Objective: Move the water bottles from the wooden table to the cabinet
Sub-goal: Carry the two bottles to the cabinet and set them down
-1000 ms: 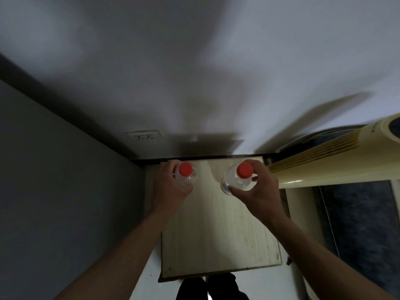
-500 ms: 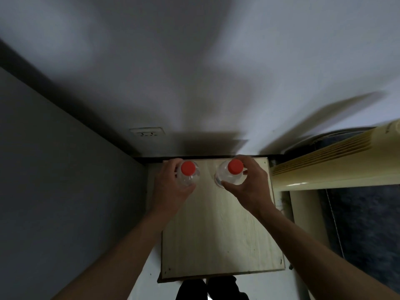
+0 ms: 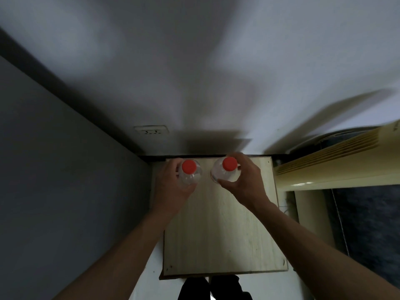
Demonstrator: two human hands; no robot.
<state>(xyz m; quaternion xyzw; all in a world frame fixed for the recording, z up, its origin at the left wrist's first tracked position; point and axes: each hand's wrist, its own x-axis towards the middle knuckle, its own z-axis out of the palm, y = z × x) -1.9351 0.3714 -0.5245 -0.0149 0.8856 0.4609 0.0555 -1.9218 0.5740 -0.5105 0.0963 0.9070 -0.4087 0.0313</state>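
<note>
- Head view, looking straight down: we see both hands at the far edge of the wooden desk (image 3: 223,230).
- Left hand (image 3: 171,191): fingers curled round the left bottle (image 3: 189,175), thumb on the near side. Clear body, red cap on top.
- Right hand (image 3: 244,182): fingers wrapped round the right bottle (image 3: 225,173), thumb across its near side, same clear body and red cap.
- Both bottles upright, side by side with a gap between them, over the desk's back edge near the wall (image 3: 194,72).
- We can't tell whether the bottle bases touch the desk; the hands hide them.
- Wall socket (image 3: 151,130) above the left bottle; cream slatted unit (image 3: 337,161) to the right of the desk.
</note>
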